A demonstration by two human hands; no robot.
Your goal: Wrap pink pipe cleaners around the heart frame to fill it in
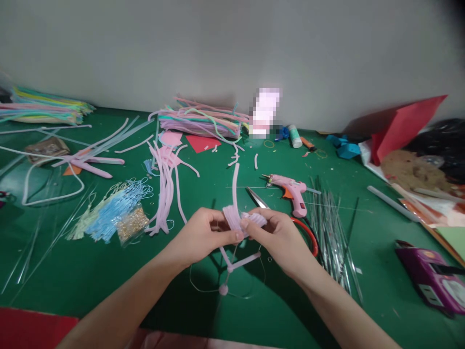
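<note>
Above the green table, my left hand pinches the left side of a pale pink pipe-cleaner piece made of rows set side by side. The fingers of my right hand are closed on its right side, thumb at the middle. One pipe-cleaner end stands upright from the piece. Below the hands hangs a thin wire frame with pink wrapped arms, a small round pink knob at the bottom and thin curved wires at the sides. The fingertips behind the piece are partly hidden.
A pink glue gun and red-handled scissors lie just beyond my right hand, with metal wires farther right. Loose pink pipe cleaners, blue tassels and a bead bag lie left. Pipe-cleaner bundles sit near the wall.
</note>
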